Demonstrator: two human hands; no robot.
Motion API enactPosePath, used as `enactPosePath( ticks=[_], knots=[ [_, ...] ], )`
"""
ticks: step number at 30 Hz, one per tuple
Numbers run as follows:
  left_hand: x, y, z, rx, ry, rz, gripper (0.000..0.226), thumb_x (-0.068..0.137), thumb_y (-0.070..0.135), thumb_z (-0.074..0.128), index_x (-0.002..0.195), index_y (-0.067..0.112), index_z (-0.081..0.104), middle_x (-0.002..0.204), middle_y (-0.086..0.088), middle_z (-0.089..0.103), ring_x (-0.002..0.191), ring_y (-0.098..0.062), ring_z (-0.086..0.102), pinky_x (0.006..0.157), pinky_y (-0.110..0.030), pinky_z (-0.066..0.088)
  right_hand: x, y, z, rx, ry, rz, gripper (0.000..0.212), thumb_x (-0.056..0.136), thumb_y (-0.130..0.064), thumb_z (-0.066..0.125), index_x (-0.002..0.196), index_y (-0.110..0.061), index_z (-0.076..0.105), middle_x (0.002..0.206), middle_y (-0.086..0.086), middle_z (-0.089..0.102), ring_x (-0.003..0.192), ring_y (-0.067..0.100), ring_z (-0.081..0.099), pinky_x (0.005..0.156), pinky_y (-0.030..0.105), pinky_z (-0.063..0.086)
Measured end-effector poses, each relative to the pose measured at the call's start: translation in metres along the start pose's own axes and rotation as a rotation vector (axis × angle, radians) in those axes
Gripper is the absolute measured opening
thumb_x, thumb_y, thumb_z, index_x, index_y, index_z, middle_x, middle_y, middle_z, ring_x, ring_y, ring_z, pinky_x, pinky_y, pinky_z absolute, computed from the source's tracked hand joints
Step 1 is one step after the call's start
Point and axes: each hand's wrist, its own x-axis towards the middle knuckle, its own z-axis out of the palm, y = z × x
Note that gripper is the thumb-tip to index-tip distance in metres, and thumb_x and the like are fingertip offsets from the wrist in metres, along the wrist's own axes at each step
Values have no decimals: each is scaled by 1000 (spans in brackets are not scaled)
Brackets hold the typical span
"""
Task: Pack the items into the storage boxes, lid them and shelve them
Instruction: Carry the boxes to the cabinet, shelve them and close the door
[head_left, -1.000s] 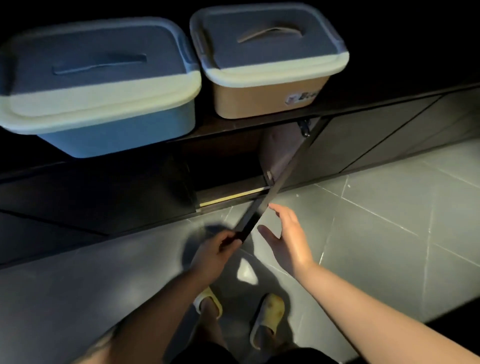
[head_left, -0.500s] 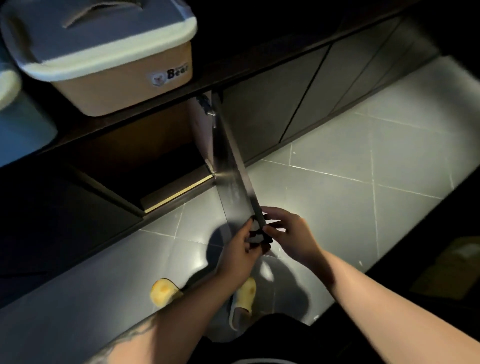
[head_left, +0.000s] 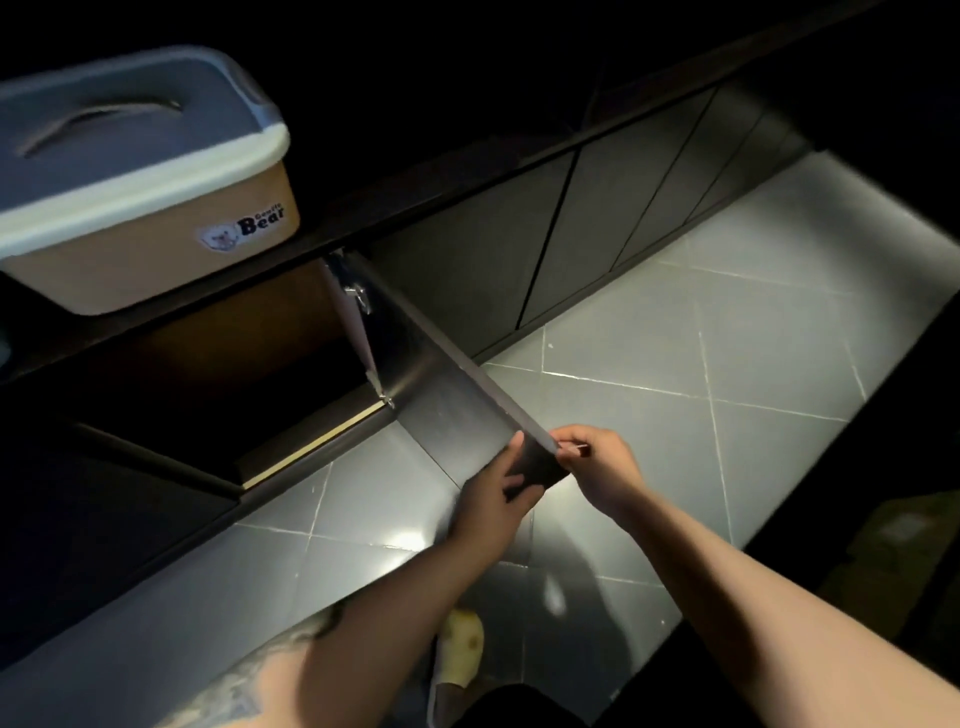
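The room I'm looking down into is dark, lit mostly across a grey tiled floor (head_left: 675, 415) with pale grout lines, and a long run of dark low cabinets (head_left: 571, 218) crosses the view from lower left to upper right. At the far left, on the dark shelf (head_left: 332, 208) that tops those cabinets, I see the tan storage box (head_left: 156, 254). Its lid (head_left: 130, 135), grey with a pale rim and a recessed handle, is on, and a sticker reading "Bear" faces me on the box's front. Below the box one cabinet stands open, showing a brown interior (head_left: 234, 353) that falls into shadow, so I cannot tell what is inside. Its cabinet door (head_left: 441, 395) swings out over the floor toward me, hinged at the end nearest the box, with metal hinges showing there.

At the door's free end I see my left hand (head_left: 493, 499), gripping the panel with the thumb on the side facing me and the fingers wrapped behind it. Just to the right, my right hand (head_left: 597, 467) pinches the top corner of the same edge, fingertips closed on it. The two hands sit close together without touching. Lower down, between my forearms, one yellow slipper (head_left: 462, 649) shows on the floor.
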Motion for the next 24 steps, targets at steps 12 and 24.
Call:
enactPosePath(
  ticks=[12, 24],
  knots=[
    [-97, -69, -225, 176, 603, -125, 37, 91, 26, 55, 128, 28, 55, 126, 12, 59, 110, -3, 54, 91, -15, 40, -28, -150, 211, -71, -275, -486, 22, 90, -12, 58, 102, -29, 64, 102, -15, 61, 92, 0, 59, 82, 1, 36],
    [-126, -111, -387, 290, 784, -224, 61, 92, 26, 54, 147, 24, 27, 156, 6, 20, 143, -13, 16, 116, -30, 18, 2, -276, 379, -211, -585, -329, 43, 96, -16, 53, 139, -15, 48, 138, 4, 53, 123, 17, 52, 97, 22, 35]
  ],
)
